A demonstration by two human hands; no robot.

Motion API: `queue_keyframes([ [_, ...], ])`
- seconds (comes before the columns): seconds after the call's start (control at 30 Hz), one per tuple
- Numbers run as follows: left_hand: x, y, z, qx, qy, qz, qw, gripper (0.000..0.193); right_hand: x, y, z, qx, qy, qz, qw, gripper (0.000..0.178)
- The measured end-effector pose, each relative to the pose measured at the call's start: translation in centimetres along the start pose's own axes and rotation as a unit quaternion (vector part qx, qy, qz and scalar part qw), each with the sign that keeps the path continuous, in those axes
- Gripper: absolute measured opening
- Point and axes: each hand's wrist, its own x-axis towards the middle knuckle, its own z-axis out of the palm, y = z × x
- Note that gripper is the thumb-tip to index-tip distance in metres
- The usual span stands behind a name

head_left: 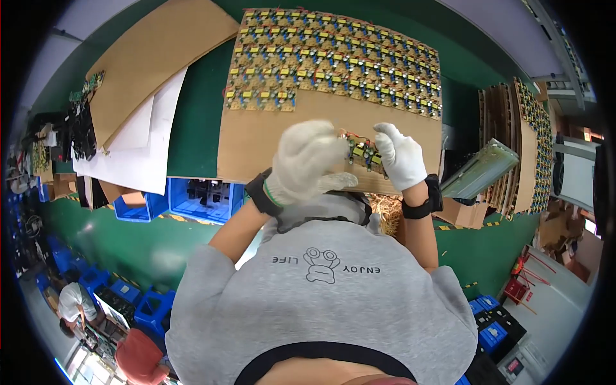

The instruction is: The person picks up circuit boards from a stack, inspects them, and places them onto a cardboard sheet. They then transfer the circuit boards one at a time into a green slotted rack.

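Observation:
In my right hand (402, 158), gloved in white, is a small strip of circuit boards (364, 155) with yellow, blue and green parts and thin red wires. The fingers are closed on its right end, above the near part of a cardboard sheet (256, 144). My left hand (307, 163), also in a white glove, is at the left end of the strip. Motion blurs its fingers, so whether they grip a wire or the board cannot be made out. Rows of similar circuit boards (333, 61) cover the far part of the cardboard.
Large cardboard sheets (160, 58) and white paper (163, 122) lie to the left. Blue bins (202, 202) stand below the table's left edge. On the right are a stack of board-covered cardboard (507, 128) and a clear-wrapped pack (481, 168). People sit at lower left.

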Motion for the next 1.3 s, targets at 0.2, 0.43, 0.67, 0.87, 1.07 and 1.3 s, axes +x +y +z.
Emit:
queue_keyframes([
  [0.2, 1.1, 0.5, -2.1, 0.130, -0.208, -0.116, 0.962, 0.084, 1.1, -2.6, 3.1, 0.081, -0.049, -0.053, 0.994, 0.048],
  [0.43, -2.7, -1.4, -3.8, 0.128, -0.193, -0.159, 0.960, 0.072, 4.5, -1.4, 6.4, 0.375, 0.161, 0.116, 0.906, 0.066],
  [0.67, -3.2, -2.9, -4.4, 0.152, -0.157, -0.186, 0.958, 0.071, 3.5, -5.1, 10.0, 0.315, 0.086, 0.147, 0.934, 0.045],
  [0.87, -4.0, -3.6, -4.2, 0.089, -0.089, -0.225, 0.966, 0.062, 4.6, -5.5, 9.8, 0.410, 0.038, 0.178, 0.894, 0.047],
  [1.07, -4.5, -3.3, -3.7, 0.048, -0.069, -0.267, 0.960, 0.057, 5.8, -2.1, 12.1, 0.403, 0.002, 0.144, 0.904, 0.034],
  [1.3, -7.0, -3.6, -3.5, 0.081, -0.160, -0.372, 0.911, 0.056, 5.7, -3.4, 9.9, -0.009, 0.055, 0.061, 0.997, 0.049],
])
